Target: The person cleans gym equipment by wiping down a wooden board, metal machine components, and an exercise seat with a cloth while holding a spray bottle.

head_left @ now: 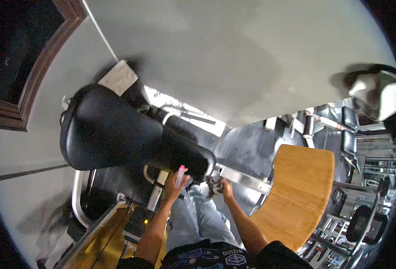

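My left hand (173, 187) is closed around a small clear bottle (179, 177) with a pink top, held upright just in front of the black padded bench (117, 130). A crumpled greyish cloth (216, 185) is gripped in my right hand (227, 190), close to the end of the bench's narrower pad. The bench's black covering looks smooth and shiny. Whether the cloth touches the pad or the metal frame I cannot tell.
A curved wooden board (303, 179) stands at my right, beside a pale metal beam (245, 179). White frame tubing (78, 197) rises at the left. A pale square piece (119, 77) sits behind the bench, near the grey wall (233, 54). More gym machines (328, 121) stand farther right.
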A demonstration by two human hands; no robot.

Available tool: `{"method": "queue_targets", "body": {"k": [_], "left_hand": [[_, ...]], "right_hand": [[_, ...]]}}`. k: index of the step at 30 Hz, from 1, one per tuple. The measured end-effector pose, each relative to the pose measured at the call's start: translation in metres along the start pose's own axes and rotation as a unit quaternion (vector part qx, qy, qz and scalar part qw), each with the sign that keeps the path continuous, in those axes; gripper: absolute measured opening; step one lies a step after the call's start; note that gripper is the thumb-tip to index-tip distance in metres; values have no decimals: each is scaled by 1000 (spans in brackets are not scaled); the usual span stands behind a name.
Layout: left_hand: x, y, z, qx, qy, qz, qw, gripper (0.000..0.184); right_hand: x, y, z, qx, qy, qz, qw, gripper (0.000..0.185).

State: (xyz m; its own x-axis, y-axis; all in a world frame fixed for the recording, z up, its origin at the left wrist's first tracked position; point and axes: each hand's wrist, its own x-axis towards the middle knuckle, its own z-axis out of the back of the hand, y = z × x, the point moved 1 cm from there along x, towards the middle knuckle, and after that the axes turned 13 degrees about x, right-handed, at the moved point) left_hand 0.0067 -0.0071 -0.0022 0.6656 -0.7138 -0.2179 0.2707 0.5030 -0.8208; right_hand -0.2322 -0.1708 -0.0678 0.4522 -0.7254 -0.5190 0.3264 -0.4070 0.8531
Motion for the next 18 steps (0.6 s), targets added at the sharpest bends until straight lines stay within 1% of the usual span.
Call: {"method": "queue_targets", "body": {"k": [1, 2, 3, 4, 5, 6, 7, 8, 9, 10, 11, 12, 13, 14, 15, 16, 18], "left_hand": [[3, 0, -4, 42, -8, -46, 998, 30], [6, 7, -14, 4, -1, -53, 999, 25], [13, -23, 27, 6, -23, -100, 995, 22], [17, -33, 24, -16, -51, -140, 989, 19], [7, -50, 16, -46, -67, -163, 983, 16], [-16, -82, 15, -89, -45, -129, 987, 11], [-17, -96, 14, -91, -49, -115, 988, 14], [-13, -114, 15, -90, -72, -146, 983, 16], [-10, -128, 18, -81, -93, -174, 977, 17], [-5, -126, 7, -147, -7, -113, 983, 21], [1, -125, -3, -154, 47, -139, 977, 28], [4, -146, -1, -188, 88, -160, 965, 32], [5, -168, 1, -225, 131, -178, 949, 36], [7, -180, -3, -224, 145, -191, 945, 36], [9, -192, -8, -256, 184, -176, 932, 33], [13, -204, -14, -286, 221, -161, 918, 33], [19, -230, -27, -259, 252, -190, 913, 33]], "right_hand": [[3, 18, -1, 181, -54, -147, 971, 34], [10, 14, 12, 272, -64, -168, 945, 33], [13, 44, -2, 396, -27, -156, 904, 31], [5, 79, -1, 439, -19, -148, 886, 32], [-28, 116, 11, 474, -22, -154, 867, 32], [-59, 135, 29, 482, -37, -147, 863, 33], [-71, 148, 33, 503, -34, -128, 854, 34], [-89, 183, 30, 533, -33, -95, 840, 37], [-95, 189, 34, 533, -14, -56, 844, 39], [-98, 184, 42, 560, -15, -6, 828, 39], [-98, 179, 50, 584, -18, 46, 810, 40], [-100, 182, 60, 606, 135, 66, 781, 41], [-115, 202, 63, 606, 125, 86, 781, 41], [-133, 219, 63, 650, 97, 74, 750, 42], [-149, 235, 61, 695, 73, 61, 713, 44], [-159, 242, 66, 718, 78, 62, 689, 49], [-165, 229, 94, 735, 83, 101, 666, 50]]}}
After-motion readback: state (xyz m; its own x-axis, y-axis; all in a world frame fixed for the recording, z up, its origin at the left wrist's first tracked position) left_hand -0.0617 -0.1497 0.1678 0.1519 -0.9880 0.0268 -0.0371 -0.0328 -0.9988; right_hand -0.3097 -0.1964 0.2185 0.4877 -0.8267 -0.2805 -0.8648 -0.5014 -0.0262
